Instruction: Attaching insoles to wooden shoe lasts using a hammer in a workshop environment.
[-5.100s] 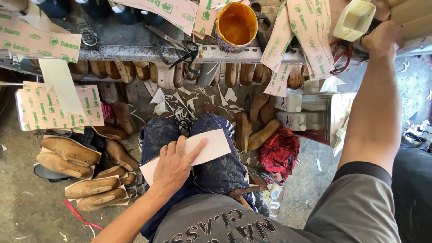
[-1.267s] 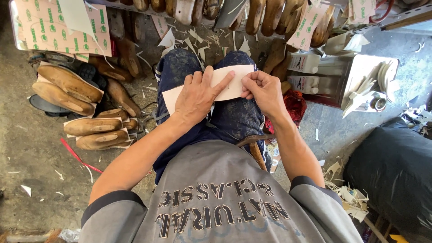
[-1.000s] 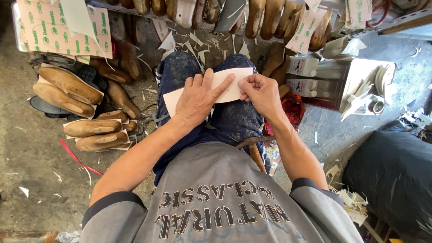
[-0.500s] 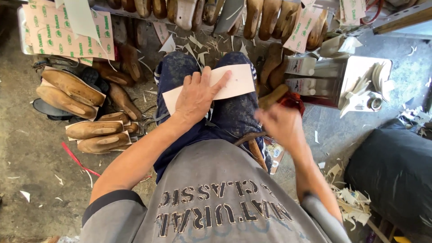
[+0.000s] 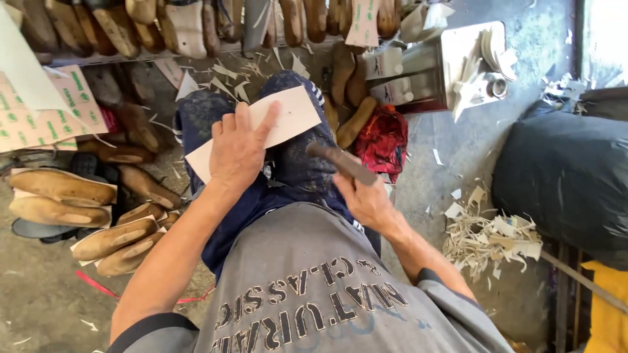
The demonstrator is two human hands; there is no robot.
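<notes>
Head view, looking down at seated person's lap. Left hand (image 5: pixel 237 151) lies flat, fingers spread, pressing a pale cream, roughly rectangular sheet of card or leather (image 5: pixel 288 117) onto the dark blue trousers (image 5: pixel 297 173); the sheet runs diagonally across both thighs, its upper end toward 1 o'clock, lower end hidden under the palm. Left grip: wide, flat, holding the sheet down by pressure only. Right hand (image 5: pixel 366 199) at approx. 4 o'clock of the sheet, just beside the right thigh, grip closed round a dark, short-handled tool (image 5: pixel 340 162); tool head points toward 10 o'clock, w/ its tip near the sheet's lower edge; contact cannot be told. Surroundings: tan wooden shoe lasts (image 5: pixel 62 196) on the concrete floor (image 5: pixel 458 150) at 9 o'clock; heap of pale offcuts (image 5: pixel 490 235) at 3 o'clock; red crumpled cloth (image 5: pixel 384 140) at 2 o'clock; black sack (image 5: pixel 562 170) at far right.
</notes>
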